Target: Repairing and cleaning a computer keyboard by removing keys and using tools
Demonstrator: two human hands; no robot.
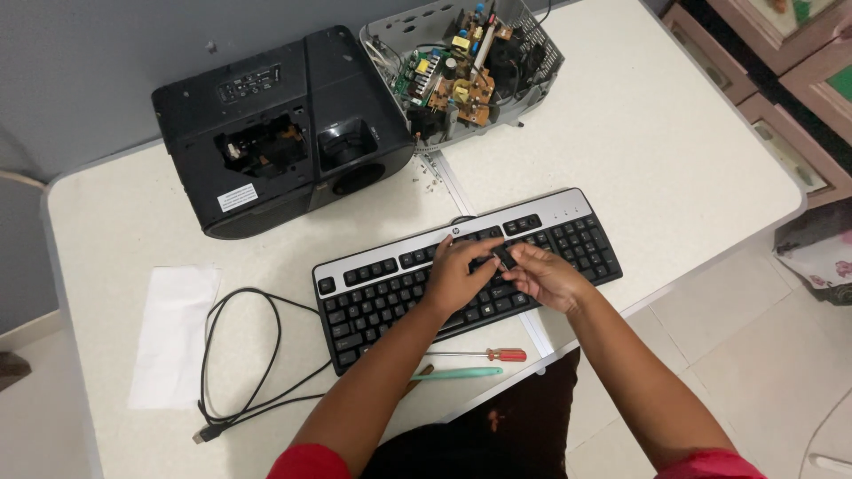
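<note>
Keyboard (532,244), black with a silver top strip, is laid slightly askew at the centre of the white table (674,151); its cable (240,355) is looped out toward 8 o'clock. Both hands are met over the middle key rows. The left hand (457,275) is spread palm-down on the keys, fingers curled, thumb side turned toward 3 o'clock. The right hand (546,277) is closed in a pinch on a small dark piece (503,257), probably a keycap, though it is too small to be sure. The step in hand is judged to be the lifting or seating of that piece; a steady hold on the board and a fine, straight pull or press would be called for next. Both forearms are brought in from 6 o'clock, converging.

At 6 o'clock of the keyboard a red-handled screwdriver (488,354) and a green-handled tool (457,374) are laid. At 11 o'clock a black projector (275,133) is seen, and at 12 o'clock an opened grey housing with circuit boards (461,71). A white paper sheet (173,337) is noted at 9 o'clock.
</note>
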